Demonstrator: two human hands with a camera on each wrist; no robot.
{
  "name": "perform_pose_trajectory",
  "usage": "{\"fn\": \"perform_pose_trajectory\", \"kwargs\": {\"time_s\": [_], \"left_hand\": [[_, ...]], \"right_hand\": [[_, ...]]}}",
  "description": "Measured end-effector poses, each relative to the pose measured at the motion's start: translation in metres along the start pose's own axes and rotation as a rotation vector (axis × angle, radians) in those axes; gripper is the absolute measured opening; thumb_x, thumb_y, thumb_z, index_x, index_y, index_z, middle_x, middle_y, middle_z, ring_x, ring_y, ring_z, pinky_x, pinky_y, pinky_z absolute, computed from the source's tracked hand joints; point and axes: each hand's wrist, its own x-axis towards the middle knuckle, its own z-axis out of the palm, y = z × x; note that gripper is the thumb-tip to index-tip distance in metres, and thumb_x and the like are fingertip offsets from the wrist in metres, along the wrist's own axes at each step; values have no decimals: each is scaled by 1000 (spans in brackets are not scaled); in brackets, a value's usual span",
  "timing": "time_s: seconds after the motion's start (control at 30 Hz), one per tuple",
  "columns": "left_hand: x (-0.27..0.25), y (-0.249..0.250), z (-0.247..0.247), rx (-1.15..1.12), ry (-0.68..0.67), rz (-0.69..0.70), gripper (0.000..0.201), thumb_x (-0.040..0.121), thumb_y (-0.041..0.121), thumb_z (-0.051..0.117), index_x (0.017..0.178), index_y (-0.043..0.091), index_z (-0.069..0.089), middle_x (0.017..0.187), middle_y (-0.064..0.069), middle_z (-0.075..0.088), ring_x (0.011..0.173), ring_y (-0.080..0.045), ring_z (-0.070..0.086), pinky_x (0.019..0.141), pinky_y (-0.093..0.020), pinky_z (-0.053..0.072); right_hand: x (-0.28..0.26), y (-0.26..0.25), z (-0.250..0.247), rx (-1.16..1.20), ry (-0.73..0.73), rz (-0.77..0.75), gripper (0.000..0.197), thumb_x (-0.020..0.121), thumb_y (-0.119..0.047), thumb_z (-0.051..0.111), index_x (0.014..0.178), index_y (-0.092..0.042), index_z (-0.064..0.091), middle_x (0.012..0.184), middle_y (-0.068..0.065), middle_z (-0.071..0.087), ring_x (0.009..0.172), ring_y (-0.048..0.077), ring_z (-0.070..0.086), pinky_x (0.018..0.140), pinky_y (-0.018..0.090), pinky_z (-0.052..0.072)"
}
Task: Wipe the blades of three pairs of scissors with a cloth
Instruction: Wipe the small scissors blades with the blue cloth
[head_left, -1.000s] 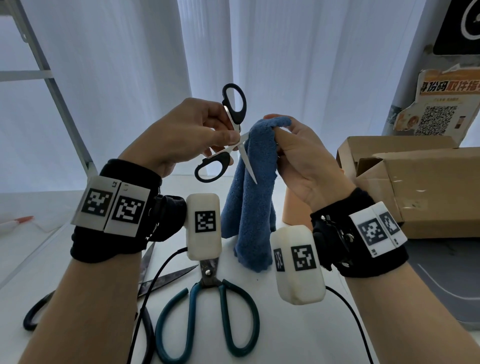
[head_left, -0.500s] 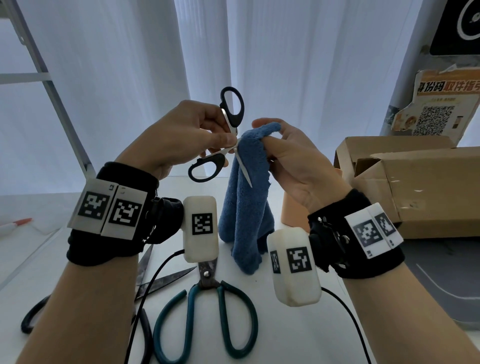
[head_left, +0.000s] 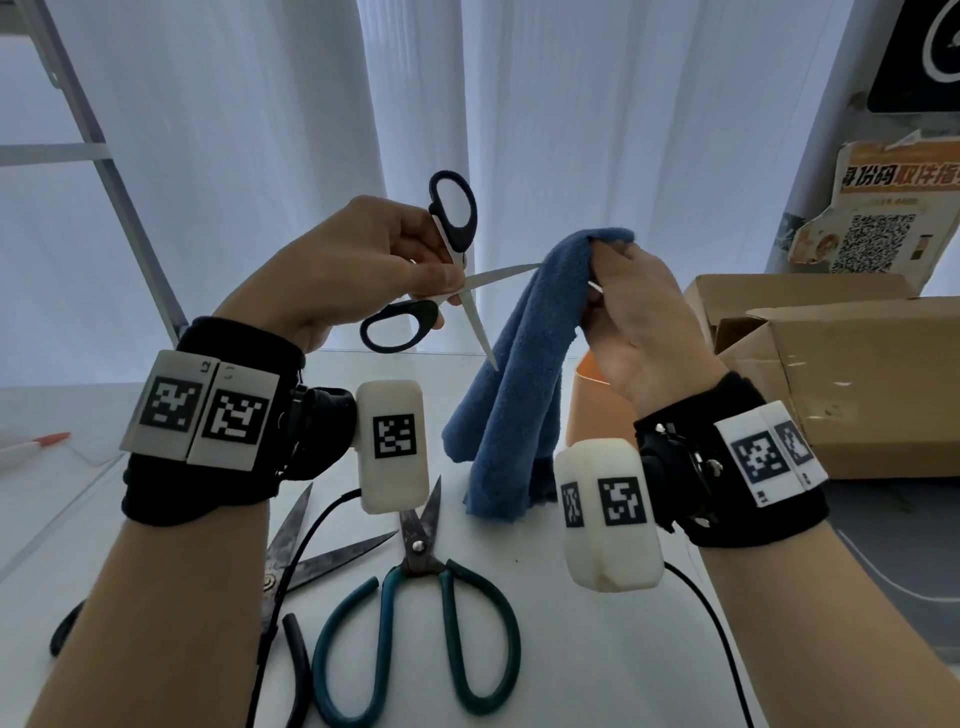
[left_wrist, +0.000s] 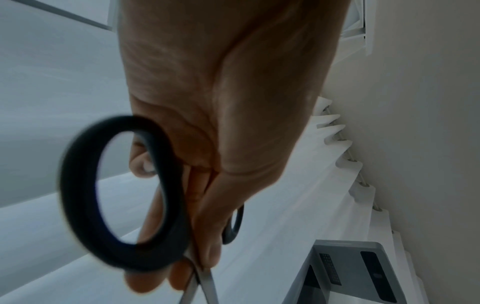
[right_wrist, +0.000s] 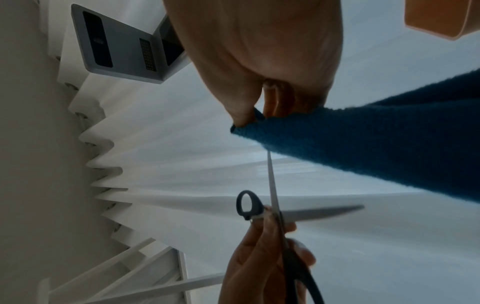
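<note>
A cardboard box (head_left: 852, 374) is standing at the right of the white table (head_left: 571, 649) with its flaps open; what is lying inside cannot be told. Hanging in front of it, the blue cloth (head_left: 519, 395) is draping from the right hand (head_left: 639, 322), whose thumb and fingers are pinching a fold near the top, the hem trailing onto the table. The left hand (head_left: 358, 270) is clamping the black-handled scissors (head_left: 452, 270) at the pivot, blades spread wide, the upper blade's tip touching or just entering the fold, the lower blade pointing down beside the cloth. To wipe well, I judge the fold should be closing over the flat of one blade and drawing from pivot toward tip, fingers keeping behind the edge. The teal-handled scissors (head_left: 415, 639) and the dark old scissors (head_left: 311, 556) are lying on the table below the wrists, near each other. An orange cup (head_left: 592, 400) is standing behind the cloth, contents hidden.
</note>
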Motion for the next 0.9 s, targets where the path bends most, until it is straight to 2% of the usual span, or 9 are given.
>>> {"fn": "perform_pose_trajectory", "kwargs": {"time_s": [0.07, 0.17, 0.23, 0.33, 0.47, 0.57, 0.67, 0.8, 0.9], "left_hand": [[-2, -1, -5, 22, -18, -15, 7, 92, 8, 70, 98, 6, 70, 86, -7, 78, 70, -18, 73, 70, -16, 55], [-4, -2, -8, 28, -48, -41, 4, 91, 11, 71, 94, 8, 71, 86, -7, 78, 70, -17, 72, 70, -17, 54], [-4, -1, -7, 38, -71, -47, 4, 90, 12, 72, 93, 10, 72, 87, -8, 78, 70, -16, 70, 71, -18, 53], [-4, 1, -3, 66, -85, -44, 6, 89, 13, 72, 94, 10, 73, 85, -6, 77, 65, -12, 65, 69, -15, 50], [-4, 4, 1, 80, -76, -40, 5, 89, 10, 72, 93, 8, 72, 83, -6, 77, 60, -7, 61, 68, -15, 48], [-2, 3, 1, 78, -32, -47, 5, 89, 10, 72, 92, 6, 71, 78, -4, 76, 59, -7, 59, 72, -20, 47], [-1, 2, 1, 74, -9, -48, 9, 89, 11, 72, 93, 4, 71, 75, -3, 75, 59, -8, 58, 75, -24, 46], [0, 1, 0, 79, -6, -31, 8, 89, 13, 72, 93, 5, 71, 75, -3, 74, 61, -10, 59, 75, -28, 47], [0, 2, 2, 88, -28, -13, 7, 90, 11, 71, 94, 6, 70, 82, -13, 73, 64, -12, 60, 77, -33, 47]], "right_hand": [[3, -2, -6, 14, 69, 0, 15, 100, -9, 51, 114, -8, 58, 90, 4, 66, 75, 12, 66, 63, 25, 53], [3, -4, -9, 33, 76, 10, 8, 100, -10, 53, 101, -12, 61, 84, 0, 65, 69, 8, 63, 56, 21, 50], [-2, -5, -5, 20, 32, 16, 16, 102, -12, 52, 90, -14, 62, 74, -3, 66, 63, 4, 63, 58, 20, 51], [-9, -5, 0, 1, -88, -1, 18, 103, -11, 49, 92, -11, 64, 64, -8, 67, 57, 1, 63, 63, 19, 52], [-13, -6, 5, -231, -239, -37, 19, 102, -15, 51, 109, -7, 68, 87, 2, 71, 76, 8, 68, 71, 24, 54], [-16, -5, 10, -357, -344, -38, 28, 101, -20, 53, 106, 0, 71, 96, 11, 71, 87, 14, 67, 88, 35, 57], [-18, -3, 12, -440, -412, -61, 28, 94, -26, 66, 104, -2, 74, 101, 14, 75, 94, 23, 70, 96, 33, 54], [-17, 3, 10, -470, -470, -26, 26, 84, -12, 76, 107, 0, 71, 100, 14, 76, 88, 16, 71, 79, 20, 56], [-19, 9, 13, -586, -456, -49, 21, 84, -22, 77, 98, -6, 75, 89, 6, 76, 79, 7, 69, 68, 11, 50]]}}
